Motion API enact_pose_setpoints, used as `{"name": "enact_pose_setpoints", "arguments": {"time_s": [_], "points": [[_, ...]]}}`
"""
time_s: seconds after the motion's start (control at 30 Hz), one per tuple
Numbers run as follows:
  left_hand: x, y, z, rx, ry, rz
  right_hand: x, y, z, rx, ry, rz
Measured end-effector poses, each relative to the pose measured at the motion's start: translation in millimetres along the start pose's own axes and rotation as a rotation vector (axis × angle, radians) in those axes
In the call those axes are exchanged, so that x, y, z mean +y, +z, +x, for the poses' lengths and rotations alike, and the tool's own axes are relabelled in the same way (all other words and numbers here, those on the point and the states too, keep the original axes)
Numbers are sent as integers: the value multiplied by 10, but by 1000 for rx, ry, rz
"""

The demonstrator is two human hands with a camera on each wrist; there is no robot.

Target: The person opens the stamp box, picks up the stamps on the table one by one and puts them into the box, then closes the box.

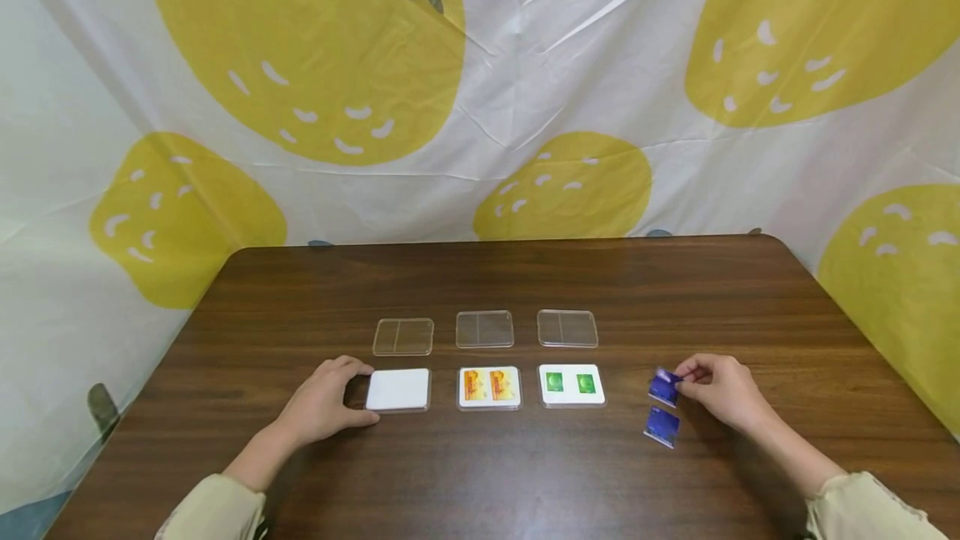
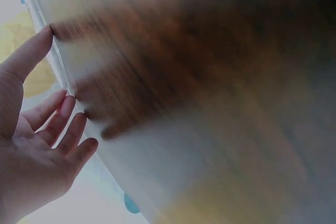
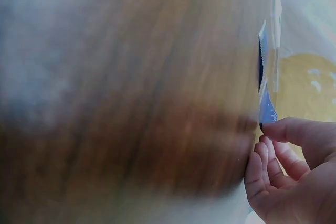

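Note:
My left hand (image 1: pixel 322 398) is at the left end of a flat clear plastic case (image 1: pixel 398 391) with a plain white insert, thumb and forefinger at its two left corners. In the left wrist view the fingertips (image 2: pixel 84 119) come down on the tabletop. At the right, my right hand (image 1: pixel 720 387) pinches the edge of a small blue-purple sachet (image 1: pixel 663 387) between thumb and forefinger. A second blue-purple sachet (image 1: pixel 662 426) lies just in front of it on the table. The right wrist view shows the pinched sachet (image 3: pixel 268 109) tilted up from the wood.
Beside the white case stand a case with two orange sachets (image 1: pixel 489 387) and one with two green sachets (image 1: pixel 572 384). Behind them lie three clear lids, left (image 1: pixel 403 337), middle (image 1: pixel 484 329) and right (image 1: pixel 567 328), on the brown wooden table (image 1: pixel 480 473). A lemon-print cloth (image 1: pixel 585 90) hangs behind.

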State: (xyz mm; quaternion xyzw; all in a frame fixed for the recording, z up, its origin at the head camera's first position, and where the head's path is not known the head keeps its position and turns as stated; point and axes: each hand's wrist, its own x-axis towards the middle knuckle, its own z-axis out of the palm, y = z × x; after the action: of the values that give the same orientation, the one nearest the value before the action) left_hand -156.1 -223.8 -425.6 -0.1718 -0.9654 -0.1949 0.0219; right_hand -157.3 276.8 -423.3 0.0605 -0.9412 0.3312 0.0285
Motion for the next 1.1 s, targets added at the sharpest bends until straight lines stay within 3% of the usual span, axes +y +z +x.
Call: {"name": "enact_pose_setpoints", "arguments": {"time_s": [0.33, 0.57, 0.77, 1.1], "points": [[30, -25, 8, 7, 14, 12, -12, -140, 70, -94, 138, 326], [27, -21, 6, 9, 14, 25, -194, -120, 176, -127, 130, 437], [20, -12, 2, -2, 5, 24, -523, 65, 313, -177, 92, 460], [12, -5, -6, 0, 2, 22, -1077, 591, 517, -246, 43, 511]]}}
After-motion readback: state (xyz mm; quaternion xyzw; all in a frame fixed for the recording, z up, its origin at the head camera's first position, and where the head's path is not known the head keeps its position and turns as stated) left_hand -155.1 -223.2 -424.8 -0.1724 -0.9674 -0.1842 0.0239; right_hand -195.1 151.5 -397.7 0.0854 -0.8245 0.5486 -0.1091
